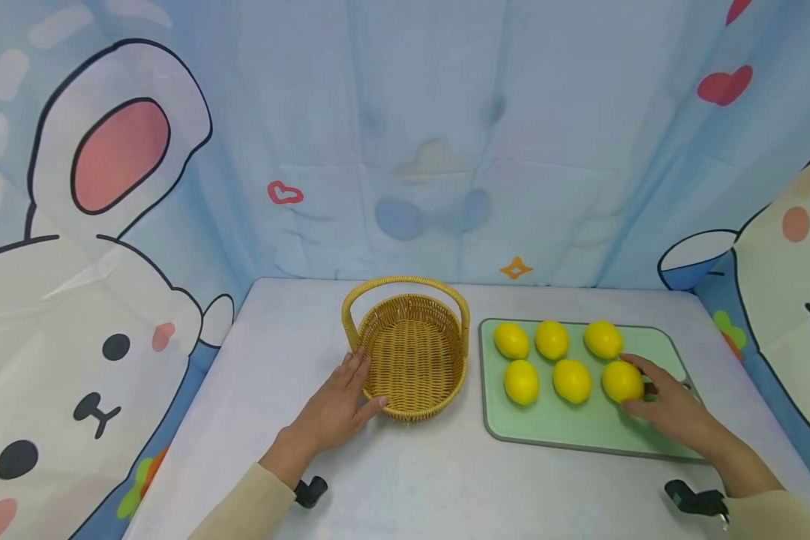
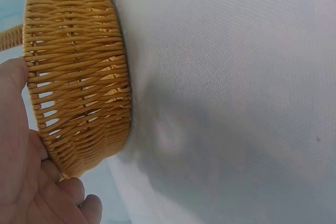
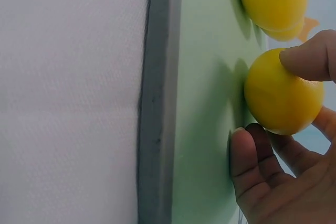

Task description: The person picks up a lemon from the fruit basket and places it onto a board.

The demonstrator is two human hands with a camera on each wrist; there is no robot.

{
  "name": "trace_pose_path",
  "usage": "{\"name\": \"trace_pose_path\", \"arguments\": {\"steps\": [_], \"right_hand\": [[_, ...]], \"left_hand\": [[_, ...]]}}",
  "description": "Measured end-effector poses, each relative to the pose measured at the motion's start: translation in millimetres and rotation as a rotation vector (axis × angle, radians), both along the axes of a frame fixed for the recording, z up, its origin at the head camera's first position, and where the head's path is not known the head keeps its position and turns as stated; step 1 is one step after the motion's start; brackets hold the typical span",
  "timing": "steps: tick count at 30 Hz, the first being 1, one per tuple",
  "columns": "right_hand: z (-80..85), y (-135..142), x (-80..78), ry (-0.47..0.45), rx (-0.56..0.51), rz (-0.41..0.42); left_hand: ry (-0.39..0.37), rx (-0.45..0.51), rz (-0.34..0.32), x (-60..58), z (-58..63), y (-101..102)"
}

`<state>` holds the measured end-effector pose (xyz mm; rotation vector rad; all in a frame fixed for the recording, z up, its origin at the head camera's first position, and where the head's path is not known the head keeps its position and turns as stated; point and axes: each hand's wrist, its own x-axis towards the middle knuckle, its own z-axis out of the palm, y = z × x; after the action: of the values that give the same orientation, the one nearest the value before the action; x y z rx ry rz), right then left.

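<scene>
A round woven basket [image 1: 412, 405] with an arched handle stands mid-table. My left hand [image 1: 337, 401] touches its left front side, fingers spread along the rim and the thumb at the front; the left wrist view shows the basket's wall [image 2: 79, 77] beside that hand [image 2: 31, 166]. Several yellow lemons lie in two rows on a green board [image 1: 547, 420] with a grey edge. With thumb and fingers, my right hand [image 1: 675, 405] grips the front right lemon [image 1: 622, 381]. In the right wrist view the thumb presses that lemon [image 3: 283, 95], which sits very near the board.
Other lemons are close by: one behind the held lemon [image 1: 604, 340] and one to its left [image 1: 571, 381]. A white cloth [image 1: 445, 480] covers the table. Printed blue curtains [image 1: 432, 150] hang behind it and at both sides.
</scene>
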<state>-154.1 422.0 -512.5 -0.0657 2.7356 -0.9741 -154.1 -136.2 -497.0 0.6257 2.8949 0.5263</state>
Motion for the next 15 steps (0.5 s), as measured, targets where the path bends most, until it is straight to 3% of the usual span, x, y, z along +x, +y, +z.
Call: {"name": "trace_pose_path", "arguments": {"steps": [15], "right_hand": [[3.7,-2.7,-1.1,0.001,0.018,0.009]], "left_hand": [[-0.013,0.022,0.003,-0.8,-1.1,-0.5]]}}
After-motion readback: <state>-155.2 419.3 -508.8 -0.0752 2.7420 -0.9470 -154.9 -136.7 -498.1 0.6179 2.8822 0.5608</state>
